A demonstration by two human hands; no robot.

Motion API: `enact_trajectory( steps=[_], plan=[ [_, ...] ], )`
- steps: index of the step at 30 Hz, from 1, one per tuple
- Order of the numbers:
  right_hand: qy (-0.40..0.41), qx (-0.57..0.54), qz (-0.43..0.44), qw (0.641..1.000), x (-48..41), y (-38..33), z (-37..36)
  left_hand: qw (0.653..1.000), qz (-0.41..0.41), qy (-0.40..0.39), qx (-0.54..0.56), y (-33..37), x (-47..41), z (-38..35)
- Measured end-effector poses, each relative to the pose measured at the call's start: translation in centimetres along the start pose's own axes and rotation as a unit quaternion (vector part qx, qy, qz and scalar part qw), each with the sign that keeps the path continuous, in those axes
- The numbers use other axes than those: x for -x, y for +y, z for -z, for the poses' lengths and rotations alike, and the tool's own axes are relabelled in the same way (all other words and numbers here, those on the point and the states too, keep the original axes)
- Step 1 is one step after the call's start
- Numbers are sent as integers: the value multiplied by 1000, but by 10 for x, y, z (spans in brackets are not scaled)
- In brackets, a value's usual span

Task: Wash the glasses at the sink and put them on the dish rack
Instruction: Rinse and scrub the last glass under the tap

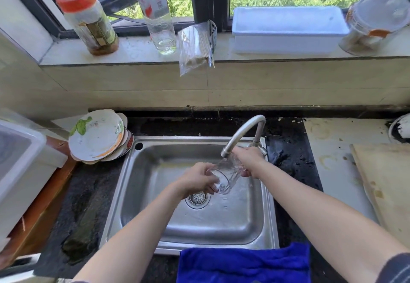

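A clear drinking glass (224,177) lies tilted over the steel sink (155,222), right under the spout of the curved tap (240,133). Water runs onto it. My left hand (197,179) grips the glass at its near end, above the drain (198,198). My right hand (249,159) holds the far end of the glass, just below the tap's spout. Both hands are closed around the same glass. No other glass shows in the sink.
Stacked plates (97,136) lean at the sink's left. A white bin (20,167) stands far left. A blue towel (244,262) lies at the front edge, a wooden board (386,185) at the right. Bottles, a jar and a white box (288,29) line the windowsill.
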State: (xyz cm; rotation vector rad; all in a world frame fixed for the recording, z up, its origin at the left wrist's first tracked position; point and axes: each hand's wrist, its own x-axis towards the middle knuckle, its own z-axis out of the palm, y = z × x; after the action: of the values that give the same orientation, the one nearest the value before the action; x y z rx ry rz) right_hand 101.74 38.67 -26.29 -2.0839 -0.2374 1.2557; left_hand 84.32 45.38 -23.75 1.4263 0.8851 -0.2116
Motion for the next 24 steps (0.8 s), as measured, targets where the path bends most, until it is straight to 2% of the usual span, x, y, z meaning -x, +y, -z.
enact_trajectory(
  steps=[2, 5, 8, 10, 14, 15, 18, 19, 20, 22, 24],
  plan=[
    [31, 56, 34, 997, 8, -5, -7, 996, -6, 69, -60, 1, -10, -8],
    [89, 163, 189, 964, 22, 0, -23, 995, 0, 100, -7, 3, -17, -7],
    [47, 184, 362, 913, 52, 24, -34, 993, 12, 110, 36, -1, -17, -3],
    [13, 189, 393, 900, 52, 34, -32, 994, 20, 101, 39, -7, -19, -3],
    [4, 106, 250, 962, 12, 20, -26, 992, 34, 97, 77, -9, -18, -5],
    [15, 106, 244, 964, 12, 20, -27, 989, 34, 94, 105, -8, -17, -4],
    [25, 163, 334, 928, 20, 33, -28, 980, 37, 65, 184, -10, -12, 3],
    [24, 143, 338, 930, 19, 34, -25, 978, 37, 48, 199, -9, -10, 3],
    [30, 84, 305, 948, 14, 30, -21, 977, 37, 33, 207, -9, -9, 2],
    [7, -67, 164, 984, 3, 19, -13, 974, 42, 7, 225, -8, -9, -2],
    [-43, -141, 56, 987, 1, 10, -9, 971, 55, -15, 233, -7, -7, -3]
  ],
)
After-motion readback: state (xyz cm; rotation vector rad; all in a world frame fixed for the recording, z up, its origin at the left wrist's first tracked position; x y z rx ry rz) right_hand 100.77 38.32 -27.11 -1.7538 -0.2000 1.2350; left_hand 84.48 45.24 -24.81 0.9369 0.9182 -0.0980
